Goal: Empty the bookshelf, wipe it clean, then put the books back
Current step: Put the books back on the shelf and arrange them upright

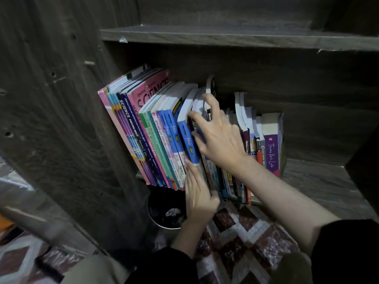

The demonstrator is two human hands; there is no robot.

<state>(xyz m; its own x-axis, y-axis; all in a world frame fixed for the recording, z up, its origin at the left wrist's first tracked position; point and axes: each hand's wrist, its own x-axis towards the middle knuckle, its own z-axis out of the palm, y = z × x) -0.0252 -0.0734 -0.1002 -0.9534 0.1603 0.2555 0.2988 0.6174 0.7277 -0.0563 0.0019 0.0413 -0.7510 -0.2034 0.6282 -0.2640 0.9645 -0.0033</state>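
I see my right hand (pixel 218 133), fingers spread, splitting the leaning books (pixel 164 132) on the shelf (pixel 320 181), spines running eleven to five, my open left hand (pixel 200 193) bracing their bottoms at six.

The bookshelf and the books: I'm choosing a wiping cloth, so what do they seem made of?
The bookshelf looks like dark wood-grain laminate board, matte; a chipped front edge suggests a veneer. The books appear to be glossy-covered paperbacks with pale paper page edges.
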